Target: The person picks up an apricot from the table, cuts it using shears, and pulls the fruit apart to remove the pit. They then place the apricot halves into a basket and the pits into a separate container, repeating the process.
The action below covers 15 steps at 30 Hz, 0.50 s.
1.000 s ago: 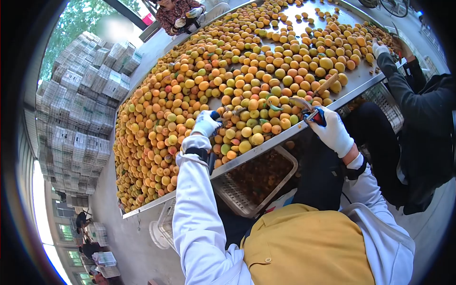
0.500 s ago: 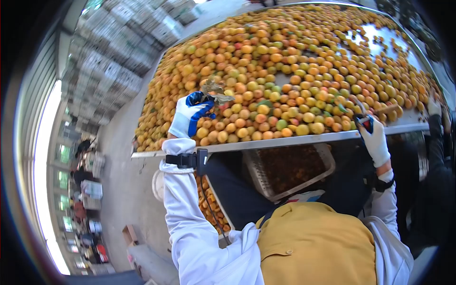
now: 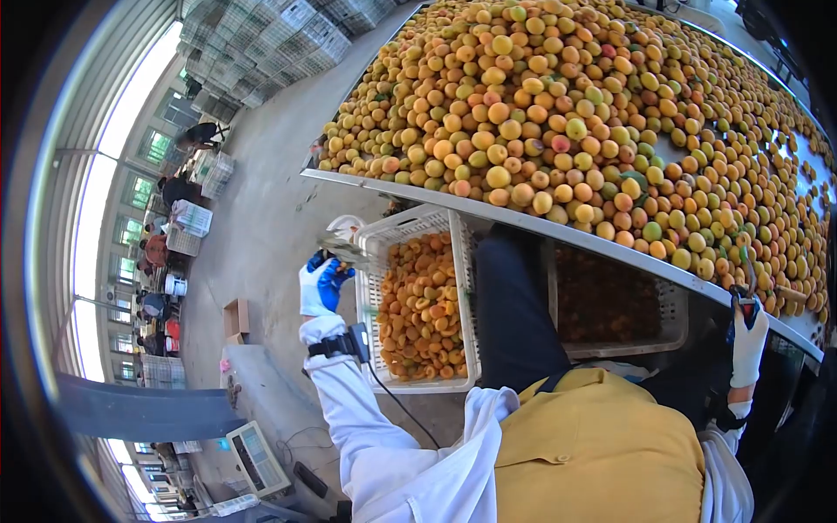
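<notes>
My left hand (image 3: pixel 323 286), in a white glove with blue palm, is closed around dry leaves (image 3: pixel 349 250). It is out at the left side of a white plastic crate (image 3: pixel 469 296) filled with halved apricots (image 3: pixel 418 305). My right hand (image 3: pixel 748 342), also gloved, grips a small hand tool (image 3: pixel 748 305) with a red-and-black handle and a thin curved metal end. That hand is at the front edge of a metal table (image 3: pixel 523 205) heaped with whole apricots (image 3: pixel 540 113).
Under the table stands another crate (image 3: pixel 680 322) with dark contents. A white bucket (image 3: pixel 347 225) is just behind the leaves. On the floor to the left lies a cardboard box (image 3: pixel 235 321). Stacked crates (image 3: pixel 270 44) rise at the back; people (image 3: pixel 179 187) work along the left wall.
My left hand has carried the leaves from above the apricots down and left, off the table to beside the crate. The view has turned left; my right hand still holds the tool.
</notes>
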Motion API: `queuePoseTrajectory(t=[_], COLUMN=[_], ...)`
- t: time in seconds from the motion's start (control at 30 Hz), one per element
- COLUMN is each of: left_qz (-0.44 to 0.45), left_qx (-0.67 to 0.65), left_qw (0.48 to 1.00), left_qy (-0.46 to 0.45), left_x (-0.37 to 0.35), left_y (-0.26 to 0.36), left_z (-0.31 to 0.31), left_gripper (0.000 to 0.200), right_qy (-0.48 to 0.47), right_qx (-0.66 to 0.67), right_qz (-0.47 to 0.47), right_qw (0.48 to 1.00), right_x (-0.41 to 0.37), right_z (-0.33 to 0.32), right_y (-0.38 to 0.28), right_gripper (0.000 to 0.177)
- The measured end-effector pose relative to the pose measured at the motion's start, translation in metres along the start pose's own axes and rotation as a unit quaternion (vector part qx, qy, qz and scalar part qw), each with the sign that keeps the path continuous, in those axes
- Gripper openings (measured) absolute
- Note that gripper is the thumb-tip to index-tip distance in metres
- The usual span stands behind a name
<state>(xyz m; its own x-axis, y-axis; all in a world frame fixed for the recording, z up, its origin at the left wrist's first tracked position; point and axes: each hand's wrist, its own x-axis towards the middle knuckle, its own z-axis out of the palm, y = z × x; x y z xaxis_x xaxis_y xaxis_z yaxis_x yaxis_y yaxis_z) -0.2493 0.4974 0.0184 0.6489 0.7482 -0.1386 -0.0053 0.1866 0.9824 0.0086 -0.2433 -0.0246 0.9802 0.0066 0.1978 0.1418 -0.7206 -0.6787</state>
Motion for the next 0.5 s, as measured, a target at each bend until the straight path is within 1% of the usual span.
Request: queuePoseTrajectory(t=[0.03, 0.07, 0.1, 0.13, 0.17, 0.2, 0.27, 0.3, 0.33, 0.37, 0.4, 0.47, 0.5], left_qz=[0.004, 0.009, 0.017, 0.023, -0.022, -0.081, -0.08, -0.078, -0.036, 0.009, 0.016, 0.087, 0.124], left_qx=[0.007, 0.014, 0.022, 0.031, 0.111, 0.407, 0.56, 0.56, 0.669, 0.764, 0.762, 0.877, 0.879], left_qw=[1.0, 0.998, 0.996, 0.992, 0.968, 0.858, 0.73, 0.732, 0.657, 0.571, 0.578, 0.464, 0.457], left_qy=[0.03, 0.058, 0.089, 0.12, 0.224, 0.303, 0.383, 0.381, 0.345, 0.3, 0.291, 0.09, 0.058], left_x=[0.015, 0.034, 0.058, 0.07, 0.076, 0.124, 0.147, 0.142, 0.126, 0.11, 0.103, 0.086, 0.065], left_y=[0.005, 0.007, 0.009, 0.019, 0.028, 0.017, 0.023, 0.026, 0.034, 0.043, 0.048, 0.054, 0.064], left_z=[-0.022, -0.048, -0.075, -0.076, -0.078, -0.131, -0.133, -0.111, -0.063, -0.018, 0.008, 0.058, 0.095], left_gripper=[0.024, 0.022, 0.021, 0.02, 0.038, 0.06, 0.062, 0.062, 0.052, 0.042, 0.042, 0.023, 0.018], right_qy=[-0.018, -0.019, -0.013, -0.007, -0.031, -0.034, 0.02, 0.023, -0.004, -0.028, -0.002, -0.019, -0.031], right_qx=[-0.008, -0.008, -0.026, -0.044, -0.035, -0.036, -0.065, -0.066, -0.048, -0.032, -0.014, -0.047, -0.041], right_qz=[0.04, 0.039, 0.023, 0.006, 0.028, 0.027, -0.026, -0.024, 0.004, 0.032, -0.023, -0.04, -0.051], right_qw=[0.999, 0.999, 0.999, 0.999, 0.999, 0.998, 0.997, 0.997, 0.999, 0.999, 1.0, 0.998, 0.997], right_x=[-0.002, -0.004, -0.005, -0.004, -0.003, -0.005, -0.007, -0.009, -0.011, -0.013, -0.015, -0.016, -0.015], right_z=[-0.001, 0.003, 0.006, 0.01, 0.01, 0.014, 0.02, 0.021, 0.021, 0.018, 0.025, 0.024, 0.023], right_y=[-0.009, -0.005, 0.006, 0.01, 0.012, 0.012, 0.011, 0.0, -0.02, -0.033, -0.033, -0.055, -0.062], right_gripper=[0.02, 0.02, 0.023, 0.027, 0.032, 0.032, 0.028, 0.028, 0.025, 0.022, 0.016, 0.015, 0.015])
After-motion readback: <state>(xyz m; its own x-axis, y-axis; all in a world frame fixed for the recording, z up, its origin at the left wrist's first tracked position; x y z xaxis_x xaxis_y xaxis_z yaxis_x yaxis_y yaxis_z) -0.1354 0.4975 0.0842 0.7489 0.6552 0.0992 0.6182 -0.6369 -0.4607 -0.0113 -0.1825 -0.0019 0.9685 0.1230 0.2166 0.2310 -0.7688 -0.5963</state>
